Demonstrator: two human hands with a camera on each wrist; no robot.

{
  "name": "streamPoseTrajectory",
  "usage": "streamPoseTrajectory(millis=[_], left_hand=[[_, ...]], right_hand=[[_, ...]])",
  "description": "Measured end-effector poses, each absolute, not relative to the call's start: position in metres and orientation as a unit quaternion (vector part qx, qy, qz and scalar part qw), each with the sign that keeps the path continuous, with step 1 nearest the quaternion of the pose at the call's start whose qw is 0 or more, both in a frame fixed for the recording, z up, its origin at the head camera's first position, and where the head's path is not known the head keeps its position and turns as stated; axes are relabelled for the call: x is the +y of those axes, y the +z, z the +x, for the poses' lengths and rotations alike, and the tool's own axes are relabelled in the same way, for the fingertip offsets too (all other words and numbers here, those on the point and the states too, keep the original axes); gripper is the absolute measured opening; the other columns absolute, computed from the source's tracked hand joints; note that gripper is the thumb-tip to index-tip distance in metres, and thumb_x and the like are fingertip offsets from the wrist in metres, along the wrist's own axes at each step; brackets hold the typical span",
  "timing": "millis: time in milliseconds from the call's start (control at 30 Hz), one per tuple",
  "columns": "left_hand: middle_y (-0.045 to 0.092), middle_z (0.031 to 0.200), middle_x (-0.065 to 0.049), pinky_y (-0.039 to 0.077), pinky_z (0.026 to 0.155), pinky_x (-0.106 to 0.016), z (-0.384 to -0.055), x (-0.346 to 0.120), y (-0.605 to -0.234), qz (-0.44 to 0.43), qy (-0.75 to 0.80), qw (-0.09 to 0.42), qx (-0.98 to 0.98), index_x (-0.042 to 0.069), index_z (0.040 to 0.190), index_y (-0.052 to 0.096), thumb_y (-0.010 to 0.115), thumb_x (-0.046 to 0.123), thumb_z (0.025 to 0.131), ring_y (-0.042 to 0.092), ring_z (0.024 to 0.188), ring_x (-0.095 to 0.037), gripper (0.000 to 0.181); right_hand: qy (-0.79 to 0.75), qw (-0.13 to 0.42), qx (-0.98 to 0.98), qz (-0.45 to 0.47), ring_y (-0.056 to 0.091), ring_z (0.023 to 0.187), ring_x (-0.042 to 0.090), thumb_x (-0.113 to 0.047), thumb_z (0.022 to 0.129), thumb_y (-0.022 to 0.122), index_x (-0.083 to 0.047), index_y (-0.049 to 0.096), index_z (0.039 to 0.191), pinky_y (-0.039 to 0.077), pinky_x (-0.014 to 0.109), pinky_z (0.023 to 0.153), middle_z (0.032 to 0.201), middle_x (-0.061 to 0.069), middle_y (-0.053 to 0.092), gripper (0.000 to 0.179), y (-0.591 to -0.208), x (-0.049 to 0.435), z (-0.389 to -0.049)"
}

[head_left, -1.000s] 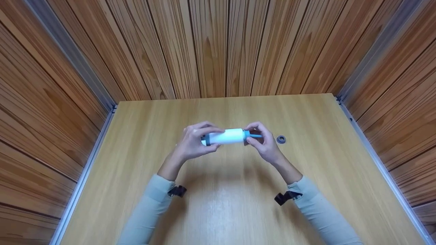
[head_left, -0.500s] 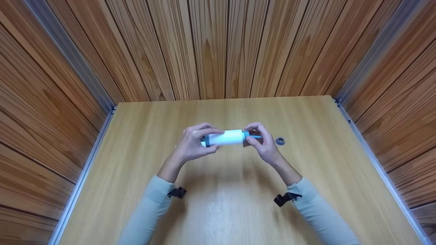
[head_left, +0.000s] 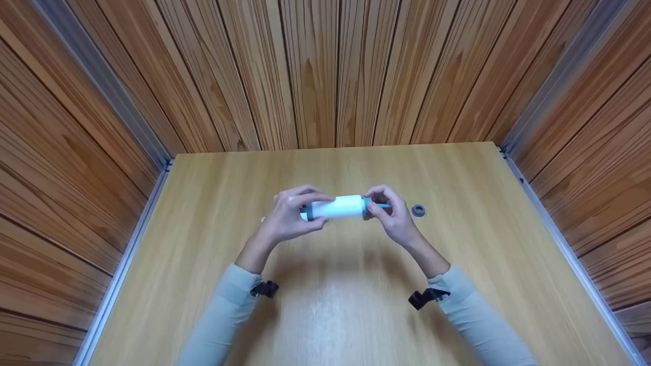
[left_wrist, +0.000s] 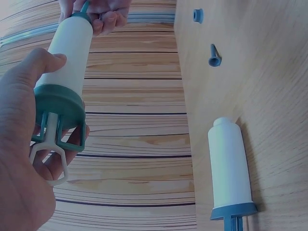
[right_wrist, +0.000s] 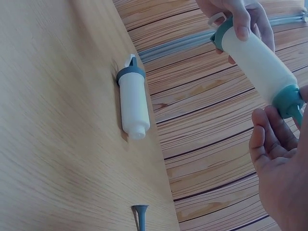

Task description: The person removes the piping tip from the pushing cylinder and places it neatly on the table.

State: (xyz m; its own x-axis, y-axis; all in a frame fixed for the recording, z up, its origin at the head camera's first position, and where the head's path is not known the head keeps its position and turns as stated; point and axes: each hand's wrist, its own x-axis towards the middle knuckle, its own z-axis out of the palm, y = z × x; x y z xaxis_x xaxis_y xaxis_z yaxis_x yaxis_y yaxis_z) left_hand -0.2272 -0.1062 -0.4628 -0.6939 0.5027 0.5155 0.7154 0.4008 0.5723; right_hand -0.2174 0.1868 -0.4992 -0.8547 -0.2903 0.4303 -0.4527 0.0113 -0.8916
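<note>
A decorating syringe with a white barrel (head_left: 345, 206) is held level above the table between both hands. My left hand (head_left: 287, 216) grips its back end, thumb on the barrel. Beneath that thumb, the left wrist view shows a green collar (left_wrist: 60, 106) with finger loops and a white plunger handle (left_wrist: 51, 143). At the front end, my right hand (head_left: 397, 219) pinches the green nozzle cap (right_wrist: 288, 100) between thumb and fingers, and its thin tip points right. Part of the cap is hidden behind the right fingers.
On the table (head_left: 325, 315) lies a second white syringe (left_wrist: 228, 163) with a blue-grey collar, mostly hidden in the head view. A blue-grey cone nozzle (left_wrist: 214, 57) and a small ring (head_left: 418, 210) lie there too. Wooden walls (head_left: 320, 76) enclose the table.
</note>
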Motion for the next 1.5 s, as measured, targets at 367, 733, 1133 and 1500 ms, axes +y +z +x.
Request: streamPoseTrajectory(millis=[367,733,1133,1500], left_hand=[[0.084,0.122,-0.012,0.066,0.089,-0.042,-0.2228,-0.1117,-0.4633,-0.361,-0.396,0.132,-0.834,0.014,0.126,0.086,0.093,0.017,0.09,0.081,0.106,-0.031,0.037],[0.084,0.121,-0.013,0.068,0.092,-0.047,-0.2236,-0.1072,-0.4657,-0.365,-0.398,0.131,-0.832,0.012,0.126,0.085,0.093,0.016,0.09,0.081,0.109,-0.032,0.036],[0.083,0.123,-0.013,0.068,0.093,-0.047,-0.2265,-0.1042,-0.463,-0.365,-0.408,0.125,-0.828,0.014,0.128,0.085,0.092,0.017,0.092,0.081,0.111,-0.033,0.037],[0.084,0.121,-0.013,0.062,0.087,-0.037,-0.2293,-0.103,-0.462,-0.366,-0.391,0.143,-0.832,0.013,0.125,0.086,0.094,0.017,0.089,0.081,0.105,-0.031,0.037]], right_hand=[[0.666,0.058,-0.687,0.284,0.071,0.096,0.006,0.012,0.105,0.059,0.02,0.052,0.129,0.064,0.021,0.084,0.117,-0.009,0.069,0.026,-0.5025,0.1823,-0.2154],[0.665,0.064,-0.681,0.302,0.071,0.099,0.005,0.016,0.103,0.058,0.022,0.05,0.13,0.064,0.021,0.086,0.123,-0.01,0.067,0.029,-0.5052,0.1872,-0.2147],[0.656,0.063,-0.703,0.268,0.072,0.095,0.007,0.009,0.109,0.053,0.018,0.054,0.129,0.067,0.023,0.082,0.116,-0.007,0.068,0.022,-0.4989,0.1881,-0.218],[0.666,0.061,-0.699,0.254,0.073,0.092,0.008,0.009,0.108,0.056,0.019,0.054,0.128,0.068,0.024,0.081,0.112,-0.004,0.068,0.023,-0.4988,0.1878,-0.2194]])
